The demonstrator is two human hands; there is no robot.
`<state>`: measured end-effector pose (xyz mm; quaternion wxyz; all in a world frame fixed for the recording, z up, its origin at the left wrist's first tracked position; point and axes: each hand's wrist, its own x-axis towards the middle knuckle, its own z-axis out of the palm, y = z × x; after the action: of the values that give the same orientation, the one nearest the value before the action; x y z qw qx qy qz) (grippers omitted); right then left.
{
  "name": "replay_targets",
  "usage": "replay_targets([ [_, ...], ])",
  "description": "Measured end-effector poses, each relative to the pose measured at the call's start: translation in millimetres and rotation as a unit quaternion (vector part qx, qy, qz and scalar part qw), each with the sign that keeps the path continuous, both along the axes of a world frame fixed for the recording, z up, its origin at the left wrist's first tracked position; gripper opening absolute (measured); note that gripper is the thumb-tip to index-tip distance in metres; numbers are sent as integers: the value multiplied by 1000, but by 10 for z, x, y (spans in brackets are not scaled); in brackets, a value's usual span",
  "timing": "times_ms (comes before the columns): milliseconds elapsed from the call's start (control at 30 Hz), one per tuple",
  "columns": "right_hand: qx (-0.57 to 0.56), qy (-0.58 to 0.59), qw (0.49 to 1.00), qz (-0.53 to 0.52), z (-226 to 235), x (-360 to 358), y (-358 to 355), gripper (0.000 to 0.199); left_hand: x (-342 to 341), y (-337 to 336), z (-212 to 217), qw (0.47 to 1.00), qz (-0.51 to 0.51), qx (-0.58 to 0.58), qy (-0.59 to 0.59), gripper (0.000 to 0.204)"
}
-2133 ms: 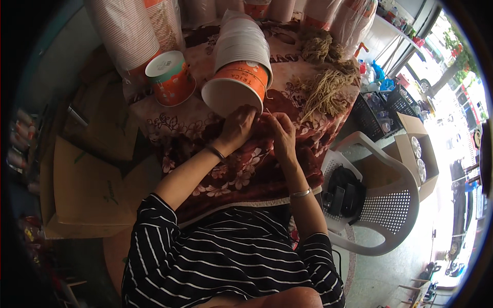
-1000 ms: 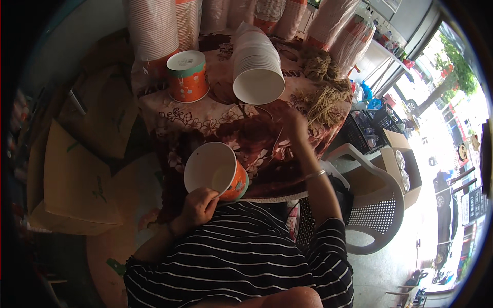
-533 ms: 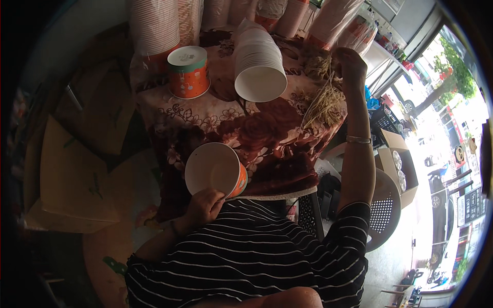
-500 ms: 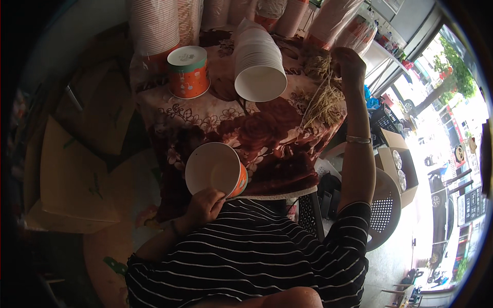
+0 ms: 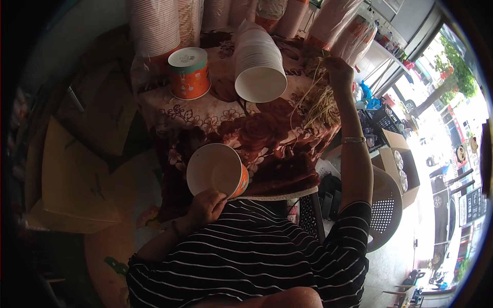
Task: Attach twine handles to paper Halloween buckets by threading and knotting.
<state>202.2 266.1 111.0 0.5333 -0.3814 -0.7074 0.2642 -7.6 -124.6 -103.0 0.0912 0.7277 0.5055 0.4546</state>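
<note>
Near the lap, left hand (image 5: 204, 206) fingers gripping paper tub (image 5: 217, 171), right hand (image 5: 339, 72) fingers pinching straw strand (image 5: 303, 100)

cup stacks (image 5: 154, 25): tops cut off at 12 o'clock.
right hand (image 5: 339, 72): fingertips buried in the straw (image 5: 321, 102), grip unclear.
tub (image 5: 215, 169): near wall hidden behind the left hand (image 5: 205, 208).
shelf items (image 5: 395, 51): at 2 o'clock, too small to tell.

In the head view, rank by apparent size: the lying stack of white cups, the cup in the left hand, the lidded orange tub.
1. Stack of white cups, largest.
2. Held cup in the left hand; nearer the camera, so true size is unsure.
3. Lidded orange tub, smallest.
</note>
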Motion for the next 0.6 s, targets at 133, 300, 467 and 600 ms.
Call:
replay_targets([
  [133, 18, -37, 999, 11, 55, 18, 34, 18, 14, -1, -18, 1000, 1, -5, 1, 22],
  [300, -8, -51, 998, 39, 414, 155, -158, 20, 28, -2, 41, 1000, 0, -7, 4, 21],
  [467, 71, 117, 979, 153, 972, 247, -695, 19, 42, 17, 79, 1000, 6, -3, -4, 20],
  [600, 123, 143, 968, 164, 1159, 320, -1303, 21, 85, 27, 166, 999, 24, -27, -5, 18],
])
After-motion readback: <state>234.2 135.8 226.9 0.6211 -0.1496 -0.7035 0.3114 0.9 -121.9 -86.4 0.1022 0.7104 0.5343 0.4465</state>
